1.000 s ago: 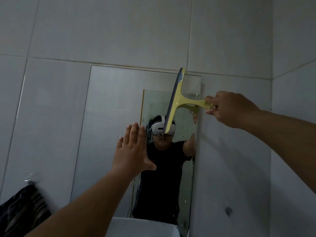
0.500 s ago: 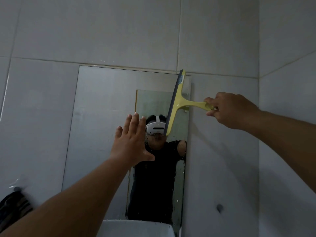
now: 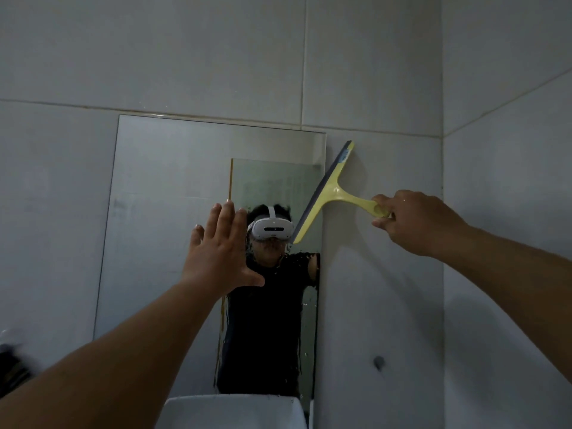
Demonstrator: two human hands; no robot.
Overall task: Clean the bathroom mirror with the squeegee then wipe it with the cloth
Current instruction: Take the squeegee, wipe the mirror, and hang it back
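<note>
The tall frameless mirror (image 3: 173, 212) hangs on the grey tiled wall, with water drops on its lower right part. My left hand (image 3: 221, 249) is flat and open with its fingers up, in front of the glass near its middle. My right hand (image 3: 414, 221) grips the handle of the yellow squeegee (image 3: 328, 190). The squeegee's dark blade is tilted and lies across the mirror's right edge, its top end over the wall tile and its lower end over the glass. A dark striped cloth (image 3: 12, 366) shows blurred at the far left edge.
A white sink rim (image 3: 232, 410) sits below the mirror at the bottom. A small dark hook or hole (image 3: 378, 362) marks the wall right of the mirror. The wall corner (image 3: 442, 243) runs close on the right.
The squeegee has slid right and slightly down, from the glass to straddling the mirror's right edge. My left hand stays flat against the mirror. The view has shifted left.
</note>
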